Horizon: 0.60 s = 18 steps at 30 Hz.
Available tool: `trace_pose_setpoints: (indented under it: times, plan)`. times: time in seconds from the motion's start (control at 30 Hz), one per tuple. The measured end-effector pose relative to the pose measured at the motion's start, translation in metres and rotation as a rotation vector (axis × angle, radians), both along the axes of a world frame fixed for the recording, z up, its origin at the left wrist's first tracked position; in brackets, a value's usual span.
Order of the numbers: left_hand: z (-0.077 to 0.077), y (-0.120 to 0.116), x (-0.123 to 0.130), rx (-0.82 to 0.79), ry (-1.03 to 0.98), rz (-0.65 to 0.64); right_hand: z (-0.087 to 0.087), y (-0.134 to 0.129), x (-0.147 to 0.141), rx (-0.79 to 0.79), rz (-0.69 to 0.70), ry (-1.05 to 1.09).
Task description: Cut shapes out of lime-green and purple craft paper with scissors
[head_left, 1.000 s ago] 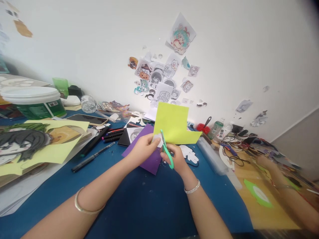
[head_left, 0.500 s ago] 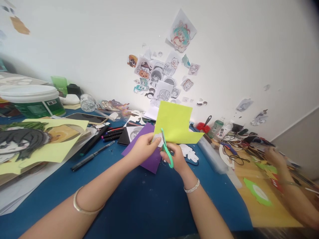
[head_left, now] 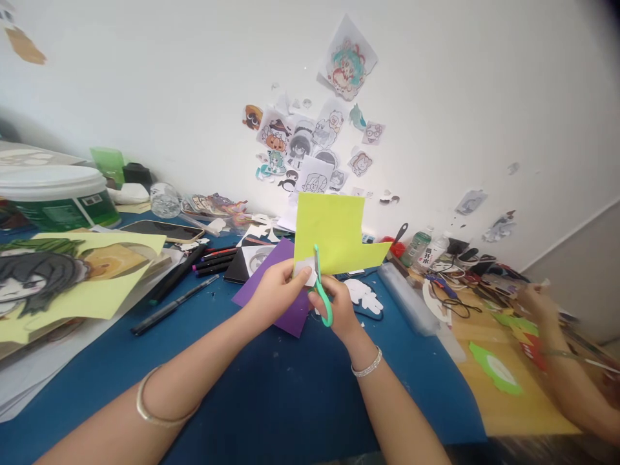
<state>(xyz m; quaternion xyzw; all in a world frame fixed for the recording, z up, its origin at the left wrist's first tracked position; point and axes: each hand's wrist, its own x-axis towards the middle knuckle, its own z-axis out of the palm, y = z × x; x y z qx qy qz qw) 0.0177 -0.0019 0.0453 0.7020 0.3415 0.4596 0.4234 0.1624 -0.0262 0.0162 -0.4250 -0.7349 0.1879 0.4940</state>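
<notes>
Bright yellow-green paper sheet (head_left: 329, 223), notched at its upper right, stands raised above the dark blue tabletop (head_left: 271, 400), its lower left corner and a small white paper piece (head_left: 309, 271) pinched close between thumb and fingers of the left hand (head_left: 276, 287). Right hand (head_left: 340, 311) has its fingers curled round mint-green scissors (head_left: 318, 281) at the sheet's lower edge, blade spread impossible to tell. Sheet looks light, thin, easily creased or torn, probably best held flat near the blades but clear of them
</notes>
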Motion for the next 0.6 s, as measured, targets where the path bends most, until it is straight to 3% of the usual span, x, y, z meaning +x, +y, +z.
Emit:
trace_pose_setpoints:
  times: [0.3, 0.47, 0.6]
  plan:
    - [-0.003, 0.001, -0.001, -0.017, -0.087, -0.078, 0.002, -0.002, 0.0, 0.031, -0.015, -0.03]
    - [0.008, -0.004, -0.004, -0.014, -0.163, -0.03, 0.003, -0.003, 0.001, 0.023, 0.02, -0.044]
    - [0.008, -0.005, -0.004, 0.045, -0.091, 0.048, 0.003, -0.002, 0.0, 0.031, 0.013, -0.03]
